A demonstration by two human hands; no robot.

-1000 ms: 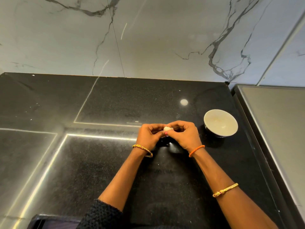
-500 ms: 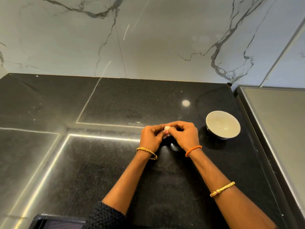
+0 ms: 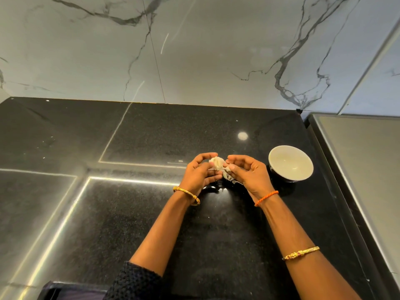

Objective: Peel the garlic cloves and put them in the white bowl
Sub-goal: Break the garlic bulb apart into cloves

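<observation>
**Garlic gripped over black counter, bowl at right**

Head view: At frame centre, the left hand (image 3: 200,173) and right hand (image 3: 246,173) meet above a polished black speckled counter (image 3: 108,213), both pinching a pale garlic (image 3: 217,163) whose loose skin (image 3: 229,177) hangs below the right fingertips. Its long axis cannot be made out. A white bowl (image 3: 290,162) stands just right of the hands. Grey-veined marble wall (image 3: 194,50) fills the upper frame; a grey steel surface (image 3: 363,169) runs along the right edge. No writing is legible.
</observation>
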